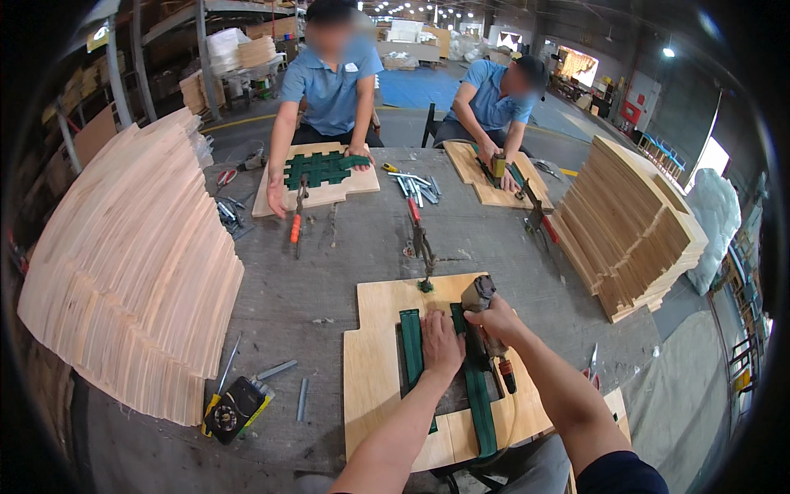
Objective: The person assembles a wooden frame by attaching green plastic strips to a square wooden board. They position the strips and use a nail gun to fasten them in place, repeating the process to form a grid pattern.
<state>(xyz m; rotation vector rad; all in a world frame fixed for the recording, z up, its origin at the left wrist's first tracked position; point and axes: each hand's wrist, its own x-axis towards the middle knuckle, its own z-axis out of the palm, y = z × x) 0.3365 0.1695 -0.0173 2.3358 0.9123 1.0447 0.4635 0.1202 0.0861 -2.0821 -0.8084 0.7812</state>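
Note:
In front of me a plywood panel [374, 354] with a rectangular cut-out lies on the table. Two green webbing straps run lengthwise over the opening, a left strap [411, 337] and a right strap [480, 412] whose near end hangs past the cut-out. My left hand [443, 341] lies flat between them, fingers stretched forward on the panel near the right strap's far end. My right hand [496, 321] is wrapped round a pneumatic staple gun [478, 293], its head over the far end of that strap. A red-handled clamp [420, 235] meets the panel's far edge.
Tall stacks of plywood panels stand left [136, 263] and right [629, 230]. A tape measure [234, 409] and metal strips lie at lower left, scissors [593, 362] at right. Across the table, two people in blue shirts handle a woven-strap panel [317, 174] and another panel [469, 169].

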